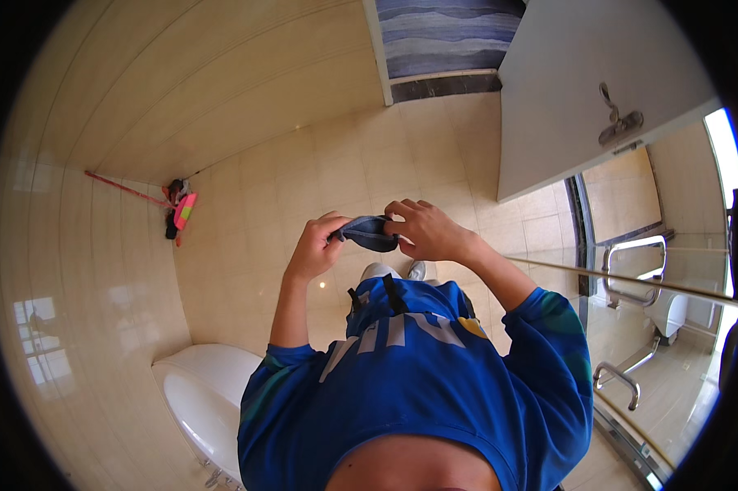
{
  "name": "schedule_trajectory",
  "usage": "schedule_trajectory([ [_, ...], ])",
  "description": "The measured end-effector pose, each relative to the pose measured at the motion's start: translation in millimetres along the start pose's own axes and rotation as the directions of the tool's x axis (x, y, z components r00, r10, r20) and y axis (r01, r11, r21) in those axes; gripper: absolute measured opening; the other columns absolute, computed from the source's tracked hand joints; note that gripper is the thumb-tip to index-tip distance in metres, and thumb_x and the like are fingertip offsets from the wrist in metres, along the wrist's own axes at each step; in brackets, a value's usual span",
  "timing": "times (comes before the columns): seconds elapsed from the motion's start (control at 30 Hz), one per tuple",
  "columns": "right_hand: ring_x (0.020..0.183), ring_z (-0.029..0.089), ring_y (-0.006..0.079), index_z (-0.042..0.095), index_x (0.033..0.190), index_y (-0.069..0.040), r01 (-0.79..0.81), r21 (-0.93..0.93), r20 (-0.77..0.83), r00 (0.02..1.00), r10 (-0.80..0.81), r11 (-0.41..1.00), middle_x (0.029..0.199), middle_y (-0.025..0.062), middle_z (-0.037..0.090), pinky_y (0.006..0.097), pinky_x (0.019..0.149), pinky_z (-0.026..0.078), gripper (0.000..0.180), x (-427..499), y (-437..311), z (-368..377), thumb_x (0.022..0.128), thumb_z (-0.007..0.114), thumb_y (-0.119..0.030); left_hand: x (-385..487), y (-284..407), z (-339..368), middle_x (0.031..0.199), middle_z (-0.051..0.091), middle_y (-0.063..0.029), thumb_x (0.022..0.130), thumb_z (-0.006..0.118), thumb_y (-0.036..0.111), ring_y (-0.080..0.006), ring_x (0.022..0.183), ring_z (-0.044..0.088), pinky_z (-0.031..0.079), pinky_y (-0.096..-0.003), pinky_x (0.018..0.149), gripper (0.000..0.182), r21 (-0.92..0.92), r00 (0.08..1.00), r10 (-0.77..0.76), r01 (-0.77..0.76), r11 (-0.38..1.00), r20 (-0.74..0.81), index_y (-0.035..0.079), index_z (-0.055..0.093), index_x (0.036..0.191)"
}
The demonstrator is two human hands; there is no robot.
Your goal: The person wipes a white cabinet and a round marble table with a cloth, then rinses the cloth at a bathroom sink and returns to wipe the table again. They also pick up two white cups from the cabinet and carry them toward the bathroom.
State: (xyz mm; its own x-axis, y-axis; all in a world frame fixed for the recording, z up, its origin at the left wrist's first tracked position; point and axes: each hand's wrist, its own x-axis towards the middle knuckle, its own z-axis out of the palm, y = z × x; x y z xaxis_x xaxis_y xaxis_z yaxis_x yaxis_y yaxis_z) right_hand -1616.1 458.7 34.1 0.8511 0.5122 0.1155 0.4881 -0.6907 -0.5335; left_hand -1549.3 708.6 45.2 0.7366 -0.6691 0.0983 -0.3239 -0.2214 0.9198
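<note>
A small dark grey-blue cloth piece (367,234) with a pale stitched edge is stretched between my two hands, in front of my waist. It bulges open like a pouch or sock; what exactly it is I cannot tell. My left hand (315,248) pinches its left end between thumb and fingers. At the other end, my right hand (430,232) grips the rim with thumb and bent fingers, some fingertips hidden by the fabric. Below the hands are the front of my blue shirt (418,380) and a grey shoe (416,270) on the tiled floor (320,178).
A red-handled broom (186,210) leans in the left corner with dark items beside it. A white bathtub (203,393) stands lower left. To the right are an open white door (565,92), a glass panel (627,325) and a metal grab bar (617,380). Blue patterned carpet (449,37) lies beyond the doorway.
</note>
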Motion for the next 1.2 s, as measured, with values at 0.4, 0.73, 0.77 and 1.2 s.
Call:
schedule_trajectory([
  [0.4, 0.077, 0.064, 0.0325, 0.067, 0.083, -0.011, -0.259, -0.025, 0.034, 0.965, 0.259, 0.966, 0.087, 0.0113, 0.061, 0.044, 0.067, 0.05, 0.032, 115, 223, -100, 0.079, 0.07, -0.043, 307, -81, -7, 0.085, 0.065, -0.0163, 0.073, 0.053, -0.007, -0.0307, 0.075, 0.063, 0.05, -0.033, 0.07, 0.029, -0.063, 0.984, 0.138, -0.131, 0.989, 0.11, -0.002, 0.067, 0.098],
  [0.73, 0.111, 0.056, 0.0297, 0.071, 0.082, -0.006, -0.342, -0.135, -0.321, 0.903, 0.285, 0.93, 0.115, 0.0108, 0.061, 0.0428, 0.091, 0.046, 0.017, 194, 391, -223, 0.078, 0.076, -0.021, 582, -115, -27, 0.086, 0.066, -0.0167, 0.073, 0.051, -0.008, -0.0327, 0.08, 0.063, 0.052, -0.037, 0.073, 0.031, 0.067, 0.94, 0.19, -0.217, 0.974, 0.284, 0.004, 0.07, 0.095],
  [0.77, 0.11, 0.057, 0.0295, 0.07, 0.084, -0.006, -0.352, -0.181, -0.347, 0.897, 0.275, 0.918, 0.115, 0.0106, 0.06, 0.0424, 0.09, 0.047, 0.017, 200, 413, -236, 0.077, 0.076, -0.021, 611, -117, -26, 0.086, 0.066, -0.0167, 0.073, 0.051, -0.008, -0.0336, 0.08, 0.063, 0.051, -0.0377, 0.074, 0.031, 0.091, 0.936, 0.236, -0.267, 0.959, 0.261, 0.004, 0.07, 0.094],
  [1.2, 0.094, 0.062, 0.0308, 0.057, 0.091, -0.005, -0.27, -0.095, -0.366, 0.905, 0.219, 0.958, 0.103, 0.0115, 0.061, 0.0398, 0.077, 0.053, 0.018, 287, 763, -373, 0.079, 0.069, -0.012, 932, -171, -8, 0.089, 0.058, -0.0152, 0.068, 0.054, -0.013, -0.0319, 0.089, 0.06, 0.05, -0.0363, 0.076, 0.039, 0.159, 0.985, 0.023, -0.051, 0.986, 0.17, 0.003, 0.069, 0.1],
])
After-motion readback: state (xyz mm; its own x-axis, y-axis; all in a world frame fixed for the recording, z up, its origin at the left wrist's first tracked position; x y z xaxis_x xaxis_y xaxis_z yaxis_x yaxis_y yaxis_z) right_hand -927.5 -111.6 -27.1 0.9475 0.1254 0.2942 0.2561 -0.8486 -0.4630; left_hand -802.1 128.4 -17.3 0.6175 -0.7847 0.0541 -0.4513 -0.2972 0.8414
